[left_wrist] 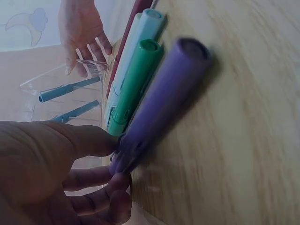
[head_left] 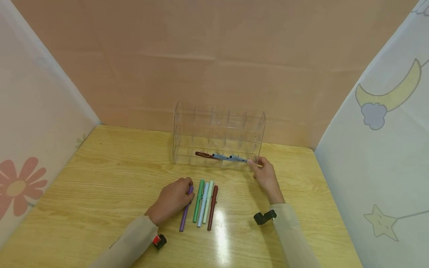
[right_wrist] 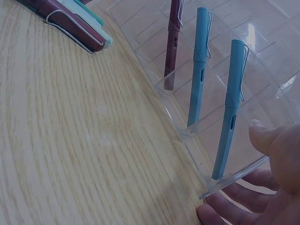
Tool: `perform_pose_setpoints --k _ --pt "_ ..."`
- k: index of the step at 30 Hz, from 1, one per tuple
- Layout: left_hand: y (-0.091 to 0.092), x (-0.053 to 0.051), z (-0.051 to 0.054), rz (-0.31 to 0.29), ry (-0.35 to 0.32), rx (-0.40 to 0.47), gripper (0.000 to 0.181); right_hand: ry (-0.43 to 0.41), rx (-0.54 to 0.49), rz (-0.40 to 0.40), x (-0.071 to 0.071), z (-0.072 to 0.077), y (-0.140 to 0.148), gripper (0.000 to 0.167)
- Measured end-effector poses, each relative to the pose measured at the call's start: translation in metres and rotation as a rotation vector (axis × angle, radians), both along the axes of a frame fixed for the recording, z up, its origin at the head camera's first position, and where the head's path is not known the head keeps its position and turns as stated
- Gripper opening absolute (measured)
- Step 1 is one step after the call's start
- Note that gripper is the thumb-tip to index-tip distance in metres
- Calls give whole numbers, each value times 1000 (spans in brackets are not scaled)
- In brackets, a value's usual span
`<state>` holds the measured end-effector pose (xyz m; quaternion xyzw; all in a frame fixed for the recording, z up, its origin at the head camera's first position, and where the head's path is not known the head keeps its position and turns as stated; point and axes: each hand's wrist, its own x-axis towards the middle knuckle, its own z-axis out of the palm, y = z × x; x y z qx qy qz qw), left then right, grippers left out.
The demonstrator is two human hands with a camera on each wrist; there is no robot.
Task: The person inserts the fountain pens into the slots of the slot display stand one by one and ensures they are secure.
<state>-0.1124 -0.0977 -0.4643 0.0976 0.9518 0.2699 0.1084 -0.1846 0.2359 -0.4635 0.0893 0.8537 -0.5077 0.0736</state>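
Observation:
My left hand (head_left: pixel 171 199) pinches a purple pen (left_wrist: pixel 164 98) between thumb and fingers near its clip end; the pen lies low along the wooden table. A clear display rack (head_left: pixel 219 140) with divided tiers stands at the back. Its lowest tier holds a dark red pen (right_wrist: pixel 171 51) and two blue pens, one in the middle (right_wrist: pixel 199 70) and one nearest the right end (right_wrist: pixel 229 108). At that right end, my right hand (head_left: pixel 268 180) grips the rack's side panel, thumb on one side and fingers on the other.
Right of the purple pen lie a green pen (head_left: pixel 197 204), a light blue pen (head_left: pixel 203 208), a pale green pen (head_left: pixel 208 204) and another dark red pen (head_left: pixel 212 210), side by side. Patterned cloth walls flank the table (head_left: pixel 117 167), with a plain brownish sheet (head_left: pixel 214 56) behind.

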Motion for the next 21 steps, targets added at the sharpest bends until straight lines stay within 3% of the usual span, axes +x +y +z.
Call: perform_pose_setpoints --k 9,21 --pt "3 3 3 -49 116 -119 12 -4 -1 2 -1 0 0 61" --pt "-1 5 10 -45 88 -93 15 -14 -7 -4 0 2 -1 56"
